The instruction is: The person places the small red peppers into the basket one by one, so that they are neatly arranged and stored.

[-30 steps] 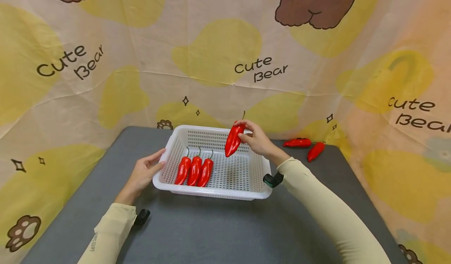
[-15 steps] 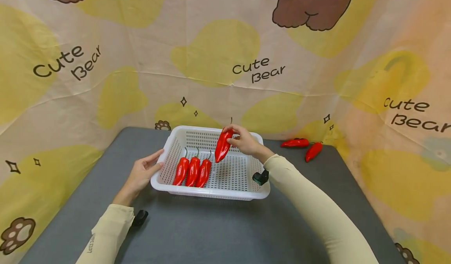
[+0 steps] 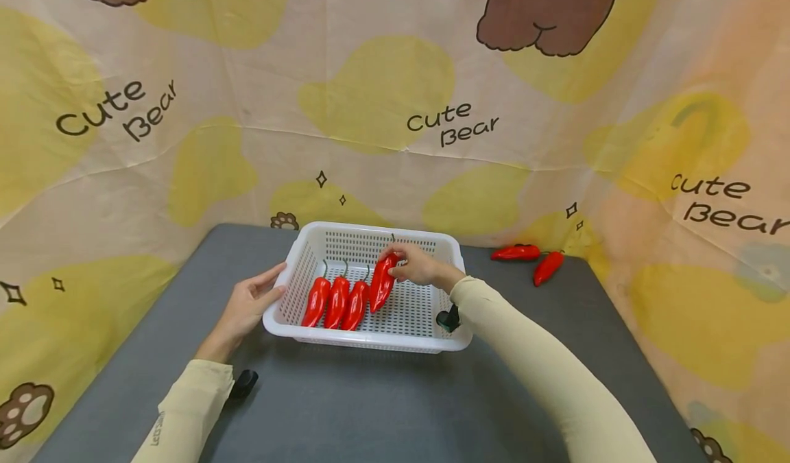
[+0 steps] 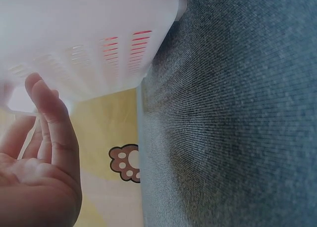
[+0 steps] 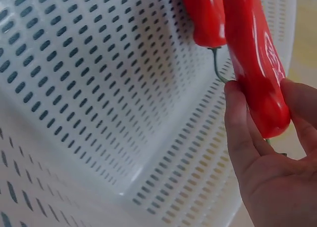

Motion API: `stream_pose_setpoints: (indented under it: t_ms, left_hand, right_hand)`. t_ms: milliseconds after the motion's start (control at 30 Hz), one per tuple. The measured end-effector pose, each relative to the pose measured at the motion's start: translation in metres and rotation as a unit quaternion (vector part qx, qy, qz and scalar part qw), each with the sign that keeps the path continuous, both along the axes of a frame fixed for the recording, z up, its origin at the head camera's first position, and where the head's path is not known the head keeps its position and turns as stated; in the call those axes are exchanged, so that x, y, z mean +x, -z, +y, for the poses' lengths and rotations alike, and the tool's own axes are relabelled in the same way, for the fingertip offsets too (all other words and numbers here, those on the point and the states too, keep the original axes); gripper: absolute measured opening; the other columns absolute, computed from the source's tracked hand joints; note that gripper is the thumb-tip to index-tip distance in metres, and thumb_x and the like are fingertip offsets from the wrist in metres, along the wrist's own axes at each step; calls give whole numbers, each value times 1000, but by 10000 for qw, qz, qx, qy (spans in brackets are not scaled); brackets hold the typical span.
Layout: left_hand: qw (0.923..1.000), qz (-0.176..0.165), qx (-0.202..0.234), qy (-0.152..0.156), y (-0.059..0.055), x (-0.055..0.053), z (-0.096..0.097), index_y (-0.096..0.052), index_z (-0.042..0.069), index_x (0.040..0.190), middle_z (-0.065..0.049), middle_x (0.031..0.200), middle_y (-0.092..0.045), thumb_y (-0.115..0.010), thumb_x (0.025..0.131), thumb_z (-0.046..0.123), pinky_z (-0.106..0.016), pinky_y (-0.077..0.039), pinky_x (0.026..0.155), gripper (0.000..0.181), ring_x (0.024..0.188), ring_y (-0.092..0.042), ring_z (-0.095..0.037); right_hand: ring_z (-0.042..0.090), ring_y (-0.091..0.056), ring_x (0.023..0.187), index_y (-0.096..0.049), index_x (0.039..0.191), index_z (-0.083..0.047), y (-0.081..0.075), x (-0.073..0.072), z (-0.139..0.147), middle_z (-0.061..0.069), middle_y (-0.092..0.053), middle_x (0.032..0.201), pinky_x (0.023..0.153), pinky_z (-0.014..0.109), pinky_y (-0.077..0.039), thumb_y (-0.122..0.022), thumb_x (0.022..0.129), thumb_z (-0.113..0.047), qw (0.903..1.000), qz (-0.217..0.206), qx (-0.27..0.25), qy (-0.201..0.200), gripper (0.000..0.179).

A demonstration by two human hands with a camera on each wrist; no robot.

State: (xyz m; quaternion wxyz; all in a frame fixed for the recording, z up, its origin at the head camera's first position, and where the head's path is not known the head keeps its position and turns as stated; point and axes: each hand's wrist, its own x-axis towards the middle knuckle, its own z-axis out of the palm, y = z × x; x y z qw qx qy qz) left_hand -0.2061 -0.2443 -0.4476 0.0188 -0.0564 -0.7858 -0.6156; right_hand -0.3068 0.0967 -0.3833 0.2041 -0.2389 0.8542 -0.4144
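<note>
My right hand [image 3: 415, 265] pinches a glossy red pepper [image 3: 382, 283] between thumb and fingers, stem end up, inside the white perforated plastic basket [image 3: 376, 338]. In the right wrist view the pepper [image 5: 255, 64] slants away from the fingertips, close by another red pepper [image 5: 205, 19] with a green stem. Three red peppers [image 3: 336, 303] lie side by side in the basket's left part, stems toward the back. My left hand [image 3: 249, 305] grips the basket's left rim; in the left wrist view its fingers [image 4: 54, 113] bend against the outer wall [image 4: 89, 19].
Two more red peppers [image 3: 517, 252] lie on the grey table [image 3: 370, 408] at the back right, beyond the basket. A patterned cloth [image 3: 370, 92] with bear print hangs behind the table and along its sides. Black wrist cameras [image 3: 243, 384] sit on both sleeves.
My right hand has moved the pepper left and down into the basket, beside the three lying there. The left hand stays at the basket's rim.
</note>
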Motion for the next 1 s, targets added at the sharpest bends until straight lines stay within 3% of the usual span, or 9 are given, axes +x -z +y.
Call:
stream_pose_setpoints:
  t_ms: [167, 300, 633, 1000]
  left_hand:
    - [10000, -22, -46, -4, -1, 1, 1, -38, 1, 154, -29, 154, -43, -61, 102, 20, -14, -55, 82, 60, 103, -60, 14]
    - [10000, -1, -74, -30, -1, 1, 2, -39, 0, 154, -30, 153, -44, -61, 102, 20, -14, -55, 81, 60, 102, -60, 14]
    - [9998, -10, -177, -76, -1, 0, 1, -40, 1, 154, -29, 153, -45, -62, 102, 21, -15, -55, 82, 60, 102, -59, 15]
    - [9998, -87, -188, -82, -2, 1, 0, -40, 5, 155, -27, 155, -44, -62, 102, 24, -16, -55, 84, 60, 103, -59, 13]
  right_hand:
    - [27, -62, 110, -65, 122, -9, 7, 1, -1, 15, -57, 135, 92, 46, -59, -60, 97, 3, 9995, -243, 219, -21, 29]
    - [23, -62, 106, -65, 126, -11, 12, 3, 0, 15, -56, 138, 93, 42, -59, -61, 97, -1, 9967, -710, 393, -33, 31]
    - [21, -63, 101, -61, 132, -10, 15, 8, -1, 15, -60, 128, 95, 40, -58, -65, 97, -11, 9821, -1781, 521, -330, 35]
    - [29, -65, 112, -53, 146, -13, 14, 8, -3, 13, -56, 137, 104, 44, -53, -65, 98, -17, 9668, -2423, 660, -464, 50]
